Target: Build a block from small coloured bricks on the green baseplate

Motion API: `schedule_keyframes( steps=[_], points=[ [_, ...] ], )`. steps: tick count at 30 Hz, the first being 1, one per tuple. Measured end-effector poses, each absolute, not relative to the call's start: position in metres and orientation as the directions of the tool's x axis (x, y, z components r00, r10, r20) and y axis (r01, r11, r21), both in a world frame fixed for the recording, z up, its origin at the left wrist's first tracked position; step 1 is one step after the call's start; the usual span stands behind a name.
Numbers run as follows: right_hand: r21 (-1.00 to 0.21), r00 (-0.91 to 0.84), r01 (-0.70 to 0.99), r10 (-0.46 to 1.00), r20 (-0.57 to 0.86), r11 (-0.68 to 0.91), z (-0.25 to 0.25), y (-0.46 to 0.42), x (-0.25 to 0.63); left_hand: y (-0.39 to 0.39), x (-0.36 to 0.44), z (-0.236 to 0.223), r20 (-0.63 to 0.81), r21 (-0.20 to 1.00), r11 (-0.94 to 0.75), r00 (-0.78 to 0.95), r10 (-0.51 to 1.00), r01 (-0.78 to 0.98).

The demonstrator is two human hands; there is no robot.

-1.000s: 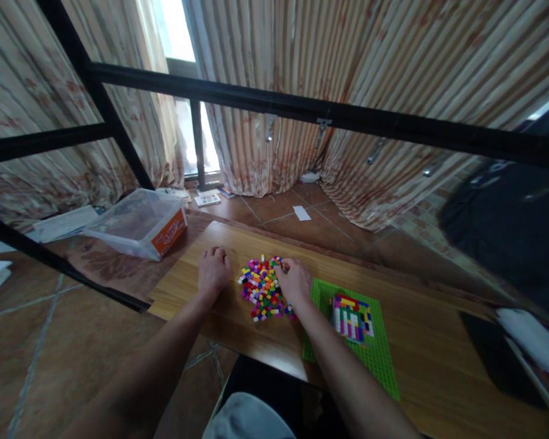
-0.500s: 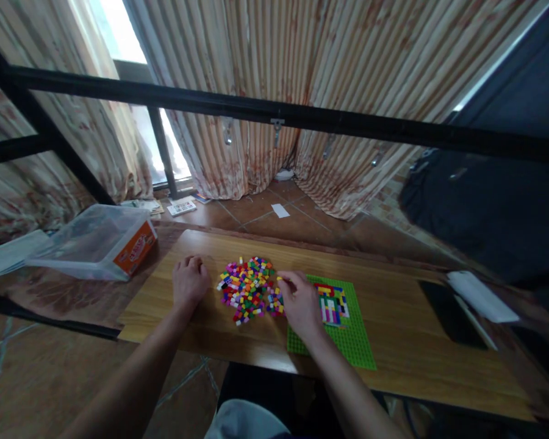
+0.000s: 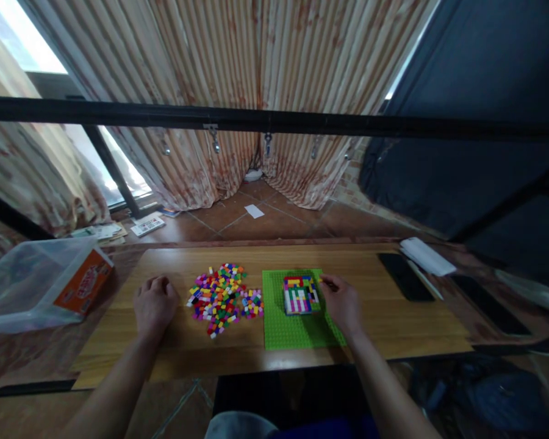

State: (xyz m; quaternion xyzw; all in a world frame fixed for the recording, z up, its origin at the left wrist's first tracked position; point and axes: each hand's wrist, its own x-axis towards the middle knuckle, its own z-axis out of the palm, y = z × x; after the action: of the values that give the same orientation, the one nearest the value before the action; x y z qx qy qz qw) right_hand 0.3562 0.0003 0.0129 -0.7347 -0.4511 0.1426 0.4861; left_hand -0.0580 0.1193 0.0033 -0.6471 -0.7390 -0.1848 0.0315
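My right hand (image 3: 342,303) is at the right edge of the green baseplate (image 3: 281,337), its thumb and fingertips pinching a small yellow brick (image 3: 321,279). Just left of those fingertips, a low multicoloured brick build (image 3: 301,296) stands on the plate, with red, yellow, blue, white, green and pink pieces. My left hand (image 3: 155,303) rests on the wooden table with its fingers curled in, and nothing shows in it. Between that hand and the baseplate lies a loose pile of small coloured bricks (image 3: 217,296), with a smaller cluster (image 3: 251,303) against the plate's left side.
A clear plastic box (image 3: 32,283) with an orange label stands to the left. Toward the right end of the table (image 3: 375,341) lie a black flat panel (image 3: 405,277), a pen-like stick (image 3: 424,280) and a white object (image 3: 427,256). A black bar (image 3: 274,121) crosses beyond the table.
My right hand has moved right with the yellow brick, from beside the pile and over the baseplate's left side to its right edge. The view has turned right; my left hand remains curled on the table.
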Motion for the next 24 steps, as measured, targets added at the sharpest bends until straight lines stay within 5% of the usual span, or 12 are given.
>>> schedule_keyframes(
  steps=[11,24],
  points=[
    [-0.803,0.459,0.586,0.86,0.222,-0.106,0.017,0.016,0.354,0.119,-0.057,0.003,0.27,0.248,0.107,-0.175,0.947,0.963],
    [-0.961,0.287,0.245,0.956,-0.057,-0.131,0.021,0.03,0.379,0.122,-0.06,-0.004,0.31,0.262,0.089,-0.172,0.935,0.961]
  ],
)
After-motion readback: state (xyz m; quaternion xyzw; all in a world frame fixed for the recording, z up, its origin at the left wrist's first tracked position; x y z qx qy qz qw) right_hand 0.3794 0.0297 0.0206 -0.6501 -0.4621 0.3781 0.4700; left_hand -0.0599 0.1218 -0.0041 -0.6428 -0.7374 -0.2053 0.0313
